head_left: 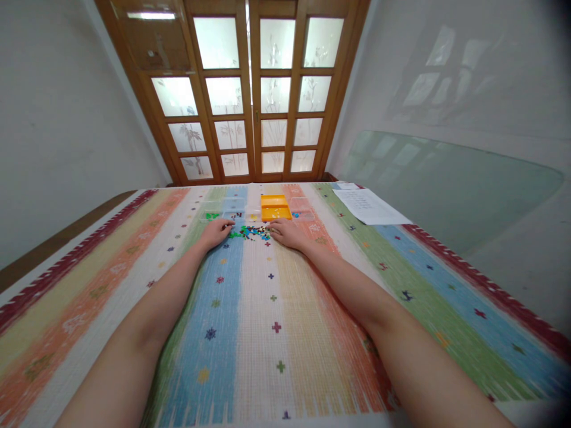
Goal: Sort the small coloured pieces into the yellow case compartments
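Many small pieces (250, 231) | between left hand (218, 232) and right hand (286, 233) | fingers' closure: cannot tell

One head view, forward and down across tablecloth (259, 333) toward doors (257, 95)

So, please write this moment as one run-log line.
left hand: at small pieces' left edge | right hand: at right edge | orange box: open, beyond them

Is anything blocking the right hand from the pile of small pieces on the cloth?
Nothing visible does. The right hand is at the right edge of the pile; the orange box lies beyond, not between them. The left hand is at the opposite edge.
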A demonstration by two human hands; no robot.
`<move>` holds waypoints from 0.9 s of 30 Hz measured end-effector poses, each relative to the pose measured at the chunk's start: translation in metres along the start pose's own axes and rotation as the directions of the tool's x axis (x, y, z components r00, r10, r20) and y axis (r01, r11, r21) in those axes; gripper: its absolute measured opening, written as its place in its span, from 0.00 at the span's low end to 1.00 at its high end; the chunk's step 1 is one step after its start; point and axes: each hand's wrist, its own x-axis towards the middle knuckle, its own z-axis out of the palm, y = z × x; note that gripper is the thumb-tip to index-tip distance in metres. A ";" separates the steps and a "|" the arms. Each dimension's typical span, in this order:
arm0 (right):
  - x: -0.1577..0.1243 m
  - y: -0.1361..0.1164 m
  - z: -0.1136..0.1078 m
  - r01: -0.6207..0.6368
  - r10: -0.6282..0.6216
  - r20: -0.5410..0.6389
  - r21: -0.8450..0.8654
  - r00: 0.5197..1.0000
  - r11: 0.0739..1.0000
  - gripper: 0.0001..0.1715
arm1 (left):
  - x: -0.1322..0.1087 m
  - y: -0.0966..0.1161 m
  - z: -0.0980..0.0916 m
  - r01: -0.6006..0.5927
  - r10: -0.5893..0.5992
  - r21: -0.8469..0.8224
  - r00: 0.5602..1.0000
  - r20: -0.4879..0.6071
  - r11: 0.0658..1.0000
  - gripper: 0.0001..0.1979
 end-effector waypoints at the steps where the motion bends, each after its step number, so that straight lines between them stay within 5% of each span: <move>1: 0.000 -0.001 -0.001 0.016 -0.015 -0.006 0.013 1.000 1.000 0.15 | 0.000 0.001 0.000 -0.028 0.028 0.002 1.000 0.006 1.000 0.17; 5: 0.000 -0.008 -0.006 0.050 -0.049 -0.020 0.059 0.999 0.997 0.13 | 0.003 0.012 0.003 -0.149 0.148 0.019 0.989 0.012 0.989 0.16; 14: 0.001 -0.016 -0.012 -0.017 0.021 -0.056 0.069 0.998 0.997 0.05 | -0.002 0.071 0.014 -0.319 0.319 -0.049 0.948 0.002 0.947 0.15; 27: 0.005 -0.015 -0.002 -0.008 0.018 -0.112 0.089 0.993 0.996 0.05 | -0.011 0.087 0.021 -0.427 0.426 0.004 0.902 0.068 0.904 0.15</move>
